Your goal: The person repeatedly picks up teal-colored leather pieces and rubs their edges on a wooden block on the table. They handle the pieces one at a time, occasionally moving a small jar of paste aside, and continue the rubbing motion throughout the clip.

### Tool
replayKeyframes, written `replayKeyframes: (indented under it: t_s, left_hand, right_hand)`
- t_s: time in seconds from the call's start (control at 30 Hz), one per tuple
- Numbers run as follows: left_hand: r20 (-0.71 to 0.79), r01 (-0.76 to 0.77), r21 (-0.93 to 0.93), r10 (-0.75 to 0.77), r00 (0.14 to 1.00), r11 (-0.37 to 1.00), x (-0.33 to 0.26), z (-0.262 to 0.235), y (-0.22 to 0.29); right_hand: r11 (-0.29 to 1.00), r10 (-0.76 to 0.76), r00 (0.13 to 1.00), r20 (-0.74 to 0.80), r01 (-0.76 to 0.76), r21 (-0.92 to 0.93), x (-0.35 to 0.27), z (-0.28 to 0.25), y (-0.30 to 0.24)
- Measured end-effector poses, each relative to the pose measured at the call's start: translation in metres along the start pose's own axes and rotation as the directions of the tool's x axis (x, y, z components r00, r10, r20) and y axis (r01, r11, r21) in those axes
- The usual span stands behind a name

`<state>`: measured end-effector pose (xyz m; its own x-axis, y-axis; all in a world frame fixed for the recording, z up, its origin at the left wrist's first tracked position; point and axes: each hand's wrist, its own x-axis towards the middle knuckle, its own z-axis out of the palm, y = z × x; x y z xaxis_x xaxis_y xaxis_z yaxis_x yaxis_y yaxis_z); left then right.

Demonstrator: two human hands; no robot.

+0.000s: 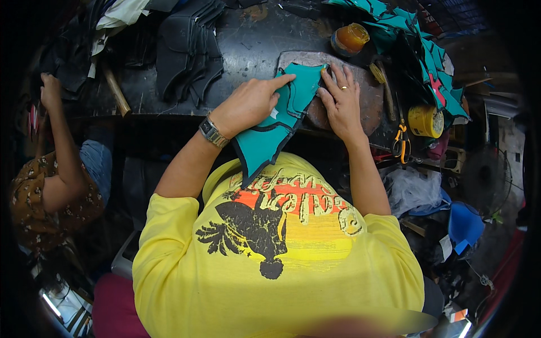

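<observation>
A teal cut piece with black edging (260, 147) lies partly on a flat stone slab (298, 57), its pointed end hanging over the table's edge toward my yellow shirt. My left hand (246, 106), with a watch at the wrist, rests on the piece's left side. Its index finger is stretched out across the teal surface and the other fingers are bent. On the upper right edge of the piece lies my right hand (342, 102), fingers apart, fingertips touching the black-edged rim. A smaller black-outlined teal part shows between the hands.
An amber-filled jar (350, 39) stands behind the slab. To the right are a hammer (384, 87), orange-handled scissors (402, 141), a yellow tub (425, 121) and piled teal pieces (431, 62). Stacked black pieces (189, 50) lie left. Another person's arm (63, 141) is at far left.
</observation>
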<state>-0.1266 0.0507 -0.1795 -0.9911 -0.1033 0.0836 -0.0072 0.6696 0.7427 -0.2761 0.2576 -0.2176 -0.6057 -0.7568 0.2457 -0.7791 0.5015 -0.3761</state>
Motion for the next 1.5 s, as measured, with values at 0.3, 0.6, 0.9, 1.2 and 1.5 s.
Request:
replayKeyframes:
  t_s: [0.3,0.6,0.9,1.2,1.5]
  left_hand:
    - [0.143,0.141,-0.095,-0.127,0.982,0.985,0.004,-0.009,0.002]
    - [0.323,0.068,-0.265,0.022,0.946,0.962,-0.006,-0.015,-0.025]
    - [-0.085,-0.017,-0.343,-0.013,0.996,0.939,0.026,-0.014,-0.016]
    - [-0.440,-0.112,-0.026,0.090,0.894,0.993,0.065,0.030,-0.026]
    - [-0.489,-0.169,0.009,0.152,0.859,0.986,0.075,0.035,-0.045]
  right_hand:
    - [0.949,-0.220,0.970,-0.099,0.190,-0.250,-0.017,-0.010,-0.015]
    - [0.963,-0.238,0.959,-0.153,0.213,-0.165,-0.014,-0.014,-0.013]
    - [0.982,-0.075,0.919,-0.388,0.135,0.130,0.050,-0.068,0.028]
    - [0.886,-0.203,0.948,-0.245,0.071,-0.458,0.102,-0.061,0.064]
    - [0.937,-0.193,0.922,-0.334,0.073,-0.341,0.062,-0.055,0.037]
